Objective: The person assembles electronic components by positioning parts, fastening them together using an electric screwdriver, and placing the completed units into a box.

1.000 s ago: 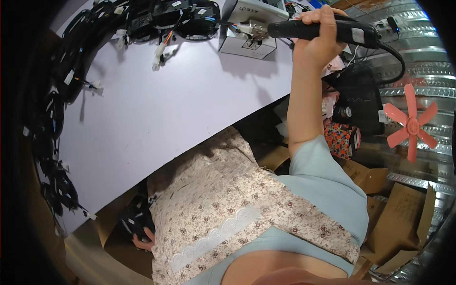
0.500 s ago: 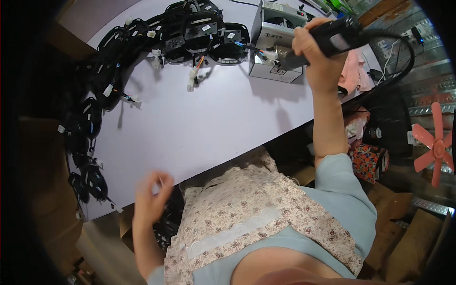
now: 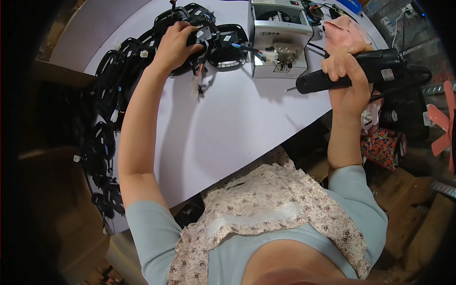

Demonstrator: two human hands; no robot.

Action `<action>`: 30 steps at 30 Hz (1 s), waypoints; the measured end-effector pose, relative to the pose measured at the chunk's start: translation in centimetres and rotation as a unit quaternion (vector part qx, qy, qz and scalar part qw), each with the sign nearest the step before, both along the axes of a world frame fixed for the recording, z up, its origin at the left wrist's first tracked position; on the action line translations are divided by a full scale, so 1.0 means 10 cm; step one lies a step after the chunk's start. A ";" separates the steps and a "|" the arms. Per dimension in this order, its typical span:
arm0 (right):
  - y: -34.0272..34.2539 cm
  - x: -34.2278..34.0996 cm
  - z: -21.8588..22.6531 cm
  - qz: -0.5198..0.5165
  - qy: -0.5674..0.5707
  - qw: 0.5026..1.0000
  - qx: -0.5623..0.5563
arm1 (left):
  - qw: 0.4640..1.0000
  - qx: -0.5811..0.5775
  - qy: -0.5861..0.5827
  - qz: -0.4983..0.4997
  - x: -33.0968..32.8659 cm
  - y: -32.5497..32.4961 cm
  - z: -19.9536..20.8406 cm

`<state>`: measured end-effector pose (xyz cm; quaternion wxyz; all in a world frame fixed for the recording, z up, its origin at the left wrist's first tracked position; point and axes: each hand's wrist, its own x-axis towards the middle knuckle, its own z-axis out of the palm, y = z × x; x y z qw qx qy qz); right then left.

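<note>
My left hand (image 3: 175,46) reaches to the far side of the table, its thumb and fingers round a black oval plastic part (image 3: 204,33) with wires and white connectors; the fingertips are partly hidden against it. Another black oval part (image 3: 230,39) lies just right of it. My right hand (image 3: 349,73) is wrapped round a black electric screwdriver (image 3: 384,66) held level above the table's right side. Its thin bit points left, near the front of a silver box-shaped screw feeder (image 3: 285,34) with an open top.
A row of black wired parts (image 3: 104,137) curves along the table's left edge. Behind the screwdriver lies a pink cloth (image 3: 342,31) on the white table (image 3: 218,123). Off the table's right side are a patterned bag (image 3: 382,147), cardboard boxes (image 3: 403,190) and a pink fan (image 3: 444,121).
My left hand has gone from the near table edge up to the black part at the back. The screwdriver in my right hand has drawn back rightward and nearer, away from the screw feeder.
</note>
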<state>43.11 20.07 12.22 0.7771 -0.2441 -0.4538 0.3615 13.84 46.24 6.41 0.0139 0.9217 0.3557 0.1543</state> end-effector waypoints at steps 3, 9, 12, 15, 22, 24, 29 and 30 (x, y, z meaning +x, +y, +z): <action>0.01 -0.04 -0.01 -0.012 -0.006 1.000 -0.007 | 0.999 -0.029 0.013 0.006 0.03 0.04 0.05; 0.01 -0.04 -0.05 -0.002 0.001 1.000 -0.010 | 0.996 0.021 0.082 0.007 0.08 0.13 0.18; -0.02 -0.04 -0.05 -0.012 -0.004 1.000 -0.005 | 0.993 -0.071 0.091 0.008 0.07 0.18 0.21; -0.01 -0.04 -0.02 -0.011 0.010 1.000 -0.011 | 0.995 -0.087 0.050 -0.012 0.03 0.22 0.17; -0.02 -0.04 -0.05 -0.006 -0.017 1.000 -0.008 | 1.000 0.013 -0.026 0.004 -0.11 -0.11 0.33; -0.03 -0.06 -0.05 0.005 -0.020 1.000 -0.002 | 0.999 0.009 -0.043 0.013 -0.21 -0.30 0.42; -0.08 -0.06 -0.07 0.027 -0.002 1.000 -0.005 | 0.997 -0.026 -0.073 0.031 -0.50 -0.94 0.68; -0.09 -0.05 -0.08 0.034 0.008 0.999 -0.011 | 0.996 -0.039 -0.072 0.028 -0.55 -1.13 0.72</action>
